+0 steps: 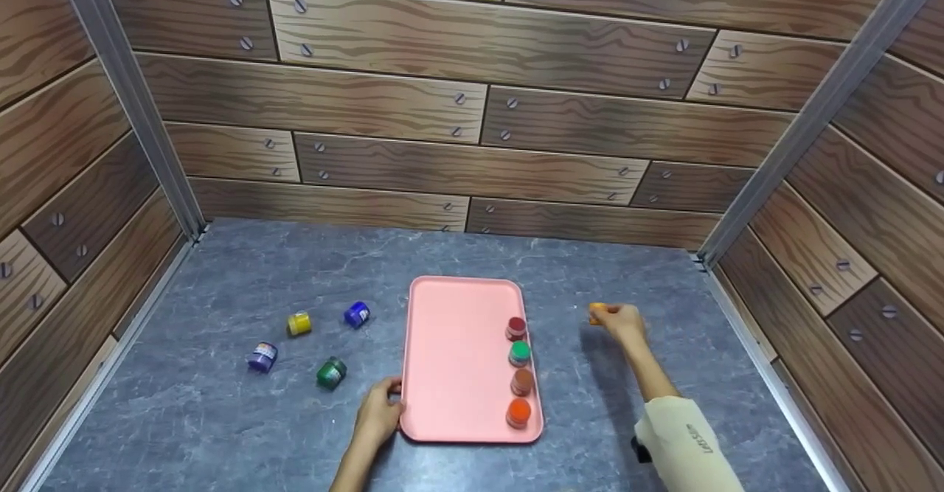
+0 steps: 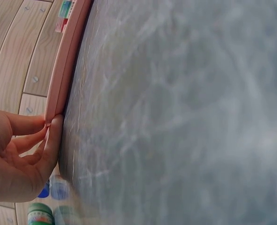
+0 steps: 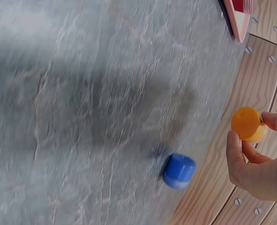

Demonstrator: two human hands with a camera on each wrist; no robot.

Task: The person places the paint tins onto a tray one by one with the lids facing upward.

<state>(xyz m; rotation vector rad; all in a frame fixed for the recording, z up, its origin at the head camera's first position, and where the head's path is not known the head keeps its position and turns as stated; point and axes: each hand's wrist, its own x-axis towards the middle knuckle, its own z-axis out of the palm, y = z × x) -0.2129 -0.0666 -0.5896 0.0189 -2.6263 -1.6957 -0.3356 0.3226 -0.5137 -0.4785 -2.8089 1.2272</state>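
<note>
orange jar [image 3: 247, 124] in right hand [image 1: 621, 322], pinched between thumb and fingers, apart from pink tray [image 1: 461, 359] and to its right; left hand [image 1: 378, 412] pinches tray's left edge toward near corner; jar looks light, stiff-walled; smooth plastic probably slippery, likely to roll if laid on side; best hold around sides, thumb opposite fingers; tray seems stiff, best steadied by rim

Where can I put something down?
The tray is bare left of its row of jars. The table is bare between the tray and back wall. It's crowded left of the tray: four scattered jars and the left hand.
</note>
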